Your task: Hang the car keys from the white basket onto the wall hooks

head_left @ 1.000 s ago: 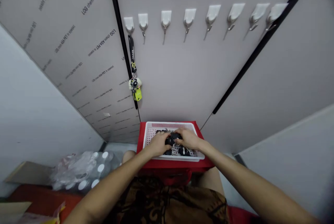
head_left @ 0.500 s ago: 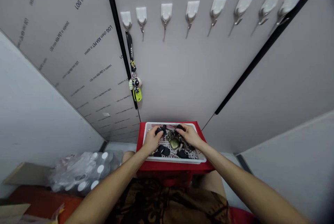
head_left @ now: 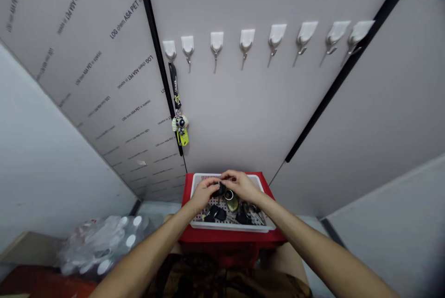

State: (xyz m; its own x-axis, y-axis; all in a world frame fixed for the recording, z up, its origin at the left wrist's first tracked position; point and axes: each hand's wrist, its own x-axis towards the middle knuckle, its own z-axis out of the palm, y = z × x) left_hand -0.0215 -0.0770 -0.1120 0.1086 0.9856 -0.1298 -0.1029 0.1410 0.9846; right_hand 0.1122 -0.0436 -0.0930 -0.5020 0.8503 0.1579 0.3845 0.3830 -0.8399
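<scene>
Here the left hand [head_left: 203, 194] pinches a small black key piece, apparently plastic [head_left: 219, 192], between thumb and fingers, just above a shallow white perforated plastic basket [head_left: 225, 227]. The right hand [head_left: 242, 187] bends in with fingertips beside it; whether they grip anything, I can't tell. That key piece looks light, stiff and hardly fragile, perhaps a touch slippery on its smooth face, so the broad black body seems the place to hold. Below sits a rounded, brassy-yellow object [head_left: 232, 205], probably metal and heavier for its size, with a shiny silver-coloured ring [head_left: 228, 194] at its top. Around it, chunky matt-black key heads [head_left: 219, 213] and thin, hard metal keys [head_left: 259, 219] lie jumbled over the basket's holes.
</scene>
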